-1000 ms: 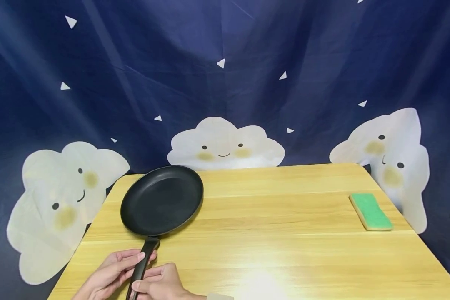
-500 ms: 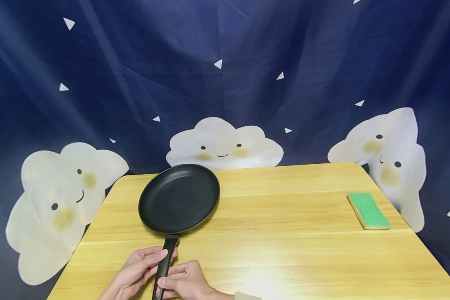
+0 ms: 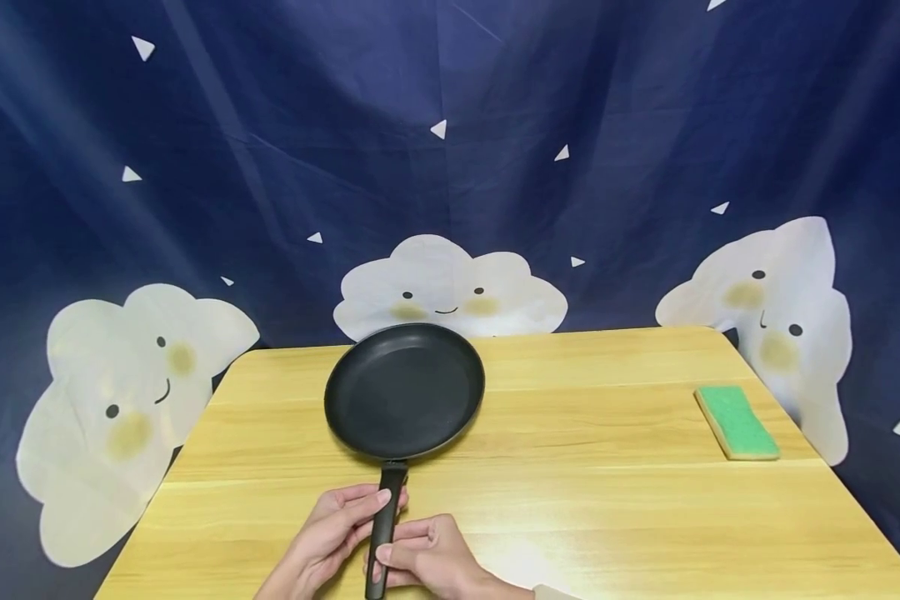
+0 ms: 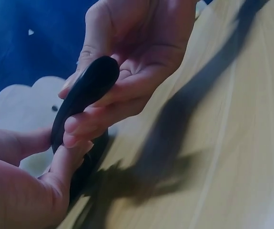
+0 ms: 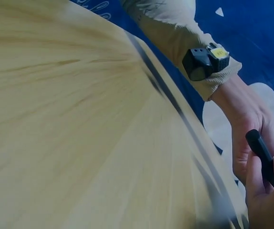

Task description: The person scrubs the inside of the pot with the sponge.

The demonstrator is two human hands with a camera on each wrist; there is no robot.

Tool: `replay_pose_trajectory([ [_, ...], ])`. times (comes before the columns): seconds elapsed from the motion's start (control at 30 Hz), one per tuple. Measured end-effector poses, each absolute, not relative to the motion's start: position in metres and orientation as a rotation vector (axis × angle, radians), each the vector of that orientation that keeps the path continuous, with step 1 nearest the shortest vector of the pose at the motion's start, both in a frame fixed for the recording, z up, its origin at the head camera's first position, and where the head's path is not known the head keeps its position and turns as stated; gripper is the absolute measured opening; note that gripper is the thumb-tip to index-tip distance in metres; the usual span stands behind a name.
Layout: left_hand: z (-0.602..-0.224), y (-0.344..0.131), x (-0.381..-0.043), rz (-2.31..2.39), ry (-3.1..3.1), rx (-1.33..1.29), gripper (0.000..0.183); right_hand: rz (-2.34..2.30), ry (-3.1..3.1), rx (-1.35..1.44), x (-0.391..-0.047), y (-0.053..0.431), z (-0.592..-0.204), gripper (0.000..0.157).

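Observation:
A black frying pan point(image 3: 405, 392) is held by its handle point(image 3: 385, 525) with the pan's inside facing up, left of the table's middle. My left hand point(image 3: 337, 525) pinches the handle near the pan body, thumb on top. Closer to the handle's end, my right hand point(image 3: 431, 554) grips it between thumb and fingers. In the left wrist view the handle's end point(image 4: 91, 83) sticks out between both hands, above the table, and its shadow falls on the wood. The right wrist view shows the handle point(image 5: 263, 155) at the lower right with both hands round it.
A green-topped sponge point(image 3: 738, 422) lies toward the right side of the wooden table point(image 3: 585, 433). Behind the table hangs a dark blue curtain point(image 3: 495, 167) with cloud faces. The left forearm carries a small black camera point(image 5: 206, 62) at the wrist.
Both hands have carried the frying pan to the right, from the table's left side toward its middle. Their hold on the handle looks the same. The sponge has stayed in place.

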State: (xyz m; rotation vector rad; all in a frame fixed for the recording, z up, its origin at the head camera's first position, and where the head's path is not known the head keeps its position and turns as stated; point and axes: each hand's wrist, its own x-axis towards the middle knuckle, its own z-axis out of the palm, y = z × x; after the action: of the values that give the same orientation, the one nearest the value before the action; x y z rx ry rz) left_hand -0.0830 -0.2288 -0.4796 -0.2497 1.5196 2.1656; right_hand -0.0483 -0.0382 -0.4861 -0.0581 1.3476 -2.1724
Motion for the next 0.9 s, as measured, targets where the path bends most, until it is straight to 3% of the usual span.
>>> replay_pose_trajectory([
  [0.27,-0.481,-0.192,-0.085,2.237,1.478,-0.231,0.043,-2.166,1.367,-0.089,-0.05,-0.006,-0.486,0.016],
  [0.9,-0.484,-0.111,-0.083,2.278,1.39,-0.175,0.031,-2.109,1.335,-0.126,-0.048,0.085,-0.483,0.036],
])
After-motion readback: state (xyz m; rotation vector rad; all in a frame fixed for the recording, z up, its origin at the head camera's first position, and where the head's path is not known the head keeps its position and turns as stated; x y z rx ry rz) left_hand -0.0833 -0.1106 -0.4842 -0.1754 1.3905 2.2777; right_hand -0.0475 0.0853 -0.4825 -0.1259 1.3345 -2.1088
